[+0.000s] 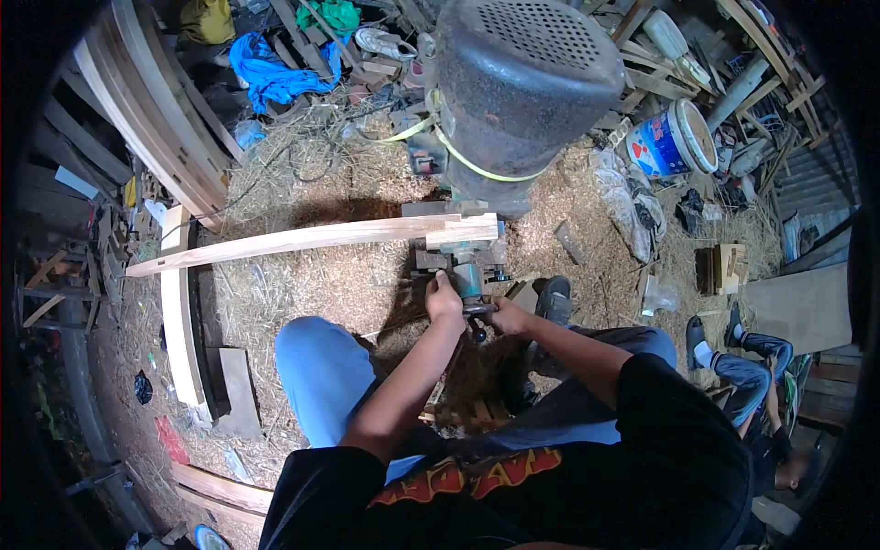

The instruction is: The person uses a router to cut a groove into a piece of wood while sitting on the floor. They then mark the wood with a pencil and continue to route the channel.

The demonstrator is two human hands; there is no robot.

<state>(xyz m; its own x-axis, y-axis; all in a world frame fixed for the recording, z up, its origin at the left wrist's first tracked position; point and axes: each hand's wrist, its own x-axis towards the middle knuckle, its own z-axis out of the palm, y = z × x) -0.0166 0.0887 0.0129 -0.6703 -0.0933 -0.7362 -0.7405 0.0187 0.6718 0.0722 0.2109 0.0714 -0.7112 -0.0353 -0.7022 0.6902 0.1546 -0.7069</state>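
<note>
A long pale wooden beam (298, 240) lies crosswise on a metal machine with a teal base part (467, 280), its right end at a short pale block (467, 236). Above stands a large dark, rusty housing (518, 96) with a perforated top and a yellow strap round it. My left hand (442, 298) rests on the left of the machine's lower mechanism, fingers curled on metal just below the beam; exactly what it holds is hidden. My right hand (504, 313) is closed on a metal handle at the lower right of the teal part, beside a black knob (478, 335).
Upright curved timbers (137, 128) and a pale board (181, 339) stand and lie at left. Blue tarp (273, 69), scrap wood, a white-and-blue bucket (662, 142), sacks (628, 211) and a plywood sheet (796, 307) surround the sawdust floor. A seated person (752, 376) is at lower right.
</note>
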